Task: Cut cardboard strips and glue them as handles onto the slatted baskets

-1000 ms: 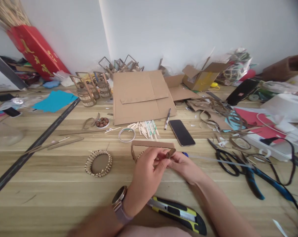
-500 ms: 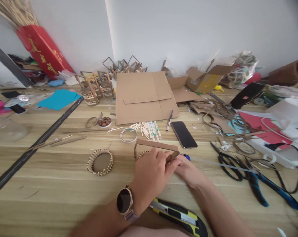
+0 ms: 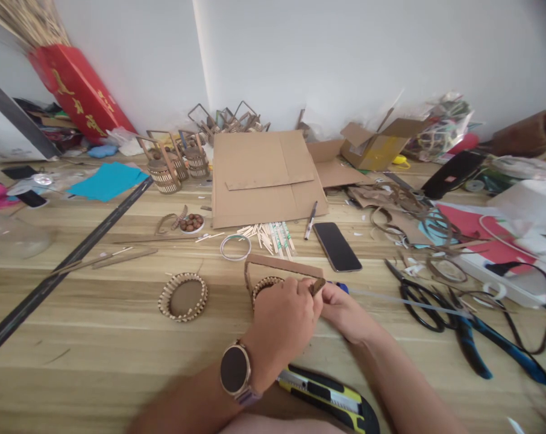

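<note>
My left hand (image 3: pixel 284 319), with a watch on the wrist, is closed over a small round basket (image 3: pixel 264 283) of pale sticks and brown cardboard. A squared cardboard handle (image 3: pixel 284 264) rises from the basket, and its right end (image 3: pixel 318 286) pokes out above my left fingers. My right hand (image 3: pixel 345 308) is closed against the basket's right side, its fingertips partly hidden behind the left hand. Just beyond the right hand lies a blue object (image 3: pixel 338 287), mostly hidden. A second round basket piece (image 3: pixel 183 296), without a handle, rests on the table to the left.
A yellow-black utility knife (image 3: pixel 327 395) lies near my body. Ahead are a phone (image 3: pixel 337 247), a pen (image 3: pixel 310 220), small sticks (image 3: pixel 277 238), a tape ring (image 3: pixel 235 247) and cardboard sheets (image 3: pixel 264 163). Scissors (image 3: pixel 424 301) and pliers (image 3: pixel 474 343) lie right; finished baskets (image 3: pixel 164 172) stand behind.
My left hand has shifted slightly down and its fingers have moved on the basket, showing more of the stick rim. The handle has tilted slightly left. My right hand has barely moved.
</note>
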Demonstrator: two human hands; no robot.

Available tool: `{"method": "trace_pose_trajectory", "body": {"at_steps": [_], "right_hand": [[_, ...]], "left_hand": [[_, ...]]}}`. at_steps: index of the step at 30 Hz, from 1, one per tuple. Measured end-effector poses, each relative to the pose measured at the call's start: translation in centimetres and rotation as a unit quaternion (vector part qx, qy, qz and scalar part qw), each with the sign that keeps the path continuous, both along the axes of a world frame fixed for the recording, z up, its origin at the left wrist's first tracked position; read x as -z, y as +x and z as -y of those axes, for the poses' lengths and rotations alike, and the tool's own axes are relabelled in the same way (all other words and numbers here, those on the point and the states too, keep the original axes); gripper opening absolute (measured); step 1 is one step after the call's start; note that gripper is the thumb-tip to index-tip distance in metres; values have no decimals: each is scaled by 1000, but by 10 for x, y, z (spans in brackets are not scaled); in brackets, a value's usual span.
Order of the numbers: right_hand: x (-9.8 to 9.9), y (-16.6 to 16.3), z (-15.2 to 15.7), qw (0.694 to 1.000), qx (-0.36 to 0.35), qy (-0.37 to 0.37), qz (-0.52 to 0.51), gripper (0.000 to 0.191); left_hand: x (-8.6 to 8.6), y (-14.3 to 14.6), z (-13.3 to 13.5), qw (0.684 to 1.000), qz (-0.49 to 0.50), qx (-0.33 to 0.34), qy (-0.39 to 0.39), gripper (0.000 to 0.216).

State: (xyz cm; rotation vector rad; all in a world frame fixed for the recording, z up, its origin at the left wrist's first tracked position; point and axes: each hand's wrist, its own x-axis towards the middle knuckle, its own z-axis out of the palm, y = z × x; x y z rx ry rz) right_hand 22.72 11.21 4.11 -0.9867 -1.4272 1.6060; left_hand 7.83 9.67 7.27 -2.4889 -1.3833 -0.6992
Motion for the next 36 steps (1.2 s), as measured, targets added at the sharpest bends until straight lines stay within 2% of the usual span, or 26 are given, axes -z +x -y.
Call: {"method": "trace_pose_trajectory", "body": {"at_steps": [6,12,16,20,24,28,31,34,36], "right_hand": [[-1,1,0,1000,-9,7,-4,29],[-1,2,-1,1000,-18,23,5,29],[1,4,-1,999,-21,25,12,31],[5,6,-2,999,-27,21,15,30],[4,6,-3,999,-36,15,16,28],[2,6,-2,999,-36,21,18,30],[2,6,-1,999,-29,24,16,33],[4,8,-1,999,-31,26,18,36],[5,9,-1,999,-34,28,22,37]], "left_hand": [[0,0,-1,999,12,9,29,29],[-3,-2,-1,998,58,5,-5,34],[-5,-2,-2,1000,20,15,-18,30],[-4,-1,-2,999,-8,28,20,28],[-3,1,-2,999,-3,12,41,31],[-5,-1,-1,999,29,15,21,33],[-9,-12,5,998,51,28,7,41],[-8,-39,19,997,55,56,28,48],[-3,-67,28,996,68,8,51,46]]}}
